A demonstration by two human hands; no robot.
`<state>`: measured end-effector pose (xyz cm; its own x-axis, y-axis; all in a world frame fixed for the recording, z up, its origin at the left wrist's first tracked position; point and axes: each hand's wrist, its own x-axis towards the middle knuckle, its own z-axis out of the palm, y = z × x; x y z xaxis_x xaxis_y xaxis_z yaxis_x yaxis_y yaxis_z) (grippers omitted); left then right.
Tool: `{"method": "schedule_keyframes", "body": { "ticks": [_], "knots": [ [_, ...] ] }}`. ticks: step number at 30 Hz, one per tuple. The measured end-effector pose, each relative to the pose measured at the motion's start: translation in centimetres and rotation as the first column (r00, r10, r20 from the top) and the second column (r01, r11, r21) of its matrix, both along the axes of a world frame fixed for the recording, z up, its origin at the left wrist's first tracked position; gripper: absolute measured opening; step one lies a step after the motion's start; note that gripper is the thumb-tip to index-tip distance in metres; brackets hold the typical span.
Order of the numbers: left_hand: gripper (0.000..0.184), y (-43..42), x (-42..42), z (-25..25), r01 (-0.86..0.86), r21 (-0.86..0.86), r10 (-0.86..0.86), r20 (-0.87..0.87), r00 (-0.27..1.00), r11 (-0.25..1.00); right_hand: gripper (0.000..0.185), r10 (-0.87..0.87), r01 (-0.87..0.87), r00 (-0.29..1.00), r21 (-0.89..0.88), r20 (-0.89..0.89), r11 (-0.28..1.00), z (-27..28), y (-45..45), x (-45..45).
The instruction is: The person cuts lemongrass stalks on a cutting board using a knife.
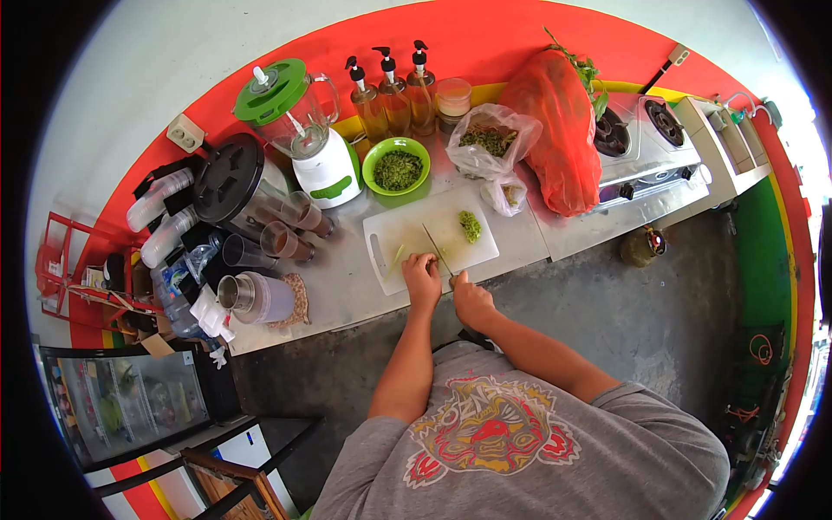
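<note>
A knife (pixel 438 248) points away from me over the white cutting board (pixel 407 222), its handle closed in my right hand (pixel 473 303) at the board's near edge. Just left of the blade, my left hand (pixel 422 277) rests on the board with fingers curled together; what they press on is hidden. A pale green stalk piece (pixel 398 255) lies left of that hand. On the board's right side sits a small heap of chopped greens (pixel 470 227). Behind the board, a green bowl (pixel 378 185) holds more finely cut greens (pixel 399 171).
Left of the board stand plastic cups (pixel 279 240), a steel-topped jar (pixel 260 297) and a lidded black container (pixel 229 178). Behind are a blender (pixel 325 169) and pump bottles (pixel 394 95). To the right are a clear bag (pixel 498 130), a red bag (pixel 555 130) and a gas stove (pixel 646 160).
</note>
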<state>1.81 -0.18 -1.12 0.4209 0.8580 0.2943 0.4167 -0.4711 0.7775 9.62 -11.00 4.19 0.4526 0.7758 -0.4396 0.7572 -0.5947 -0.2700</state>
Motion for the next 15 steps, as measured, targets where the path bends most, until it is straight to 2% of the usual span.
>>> {"method": "schedule_keyframes", "body": {
  "ticks": [4,6,11,15],
  "knots": [
    [0.014,0.3,-0.6,0.6,0.073,-0.013,-0.073,0.001,0.997,0.997,0.030,0.002,-0.001,0.999,0.006,-0.043,1.000,0.5,0.4,0.5],
    [0.013,0.3,-0.5,0.5,0.065,-0.013,-0.065,0.003,0.998,0.998,0.031,0.033,-0.034,0.999,-0.020,-0.027,0.999,0.9,0.9,1.1],
    [0.011,0.4,-0.3,0.2,0.043,0.004,-0.043,-0.016,0.999,0.999,0.033,-0.018,0.017,0.998,-0.017,-0.062,1.000,0.0,-0.1,0.1],
    [0.012,0.5,-0.6,0.7,0.096,-0.007,-0.097,-0.002,0.995,0.995,0.033,-0.028,0.029,0.998,0.012,-0.062,1.000,0.6,1.1,0.5]
  ]
}}
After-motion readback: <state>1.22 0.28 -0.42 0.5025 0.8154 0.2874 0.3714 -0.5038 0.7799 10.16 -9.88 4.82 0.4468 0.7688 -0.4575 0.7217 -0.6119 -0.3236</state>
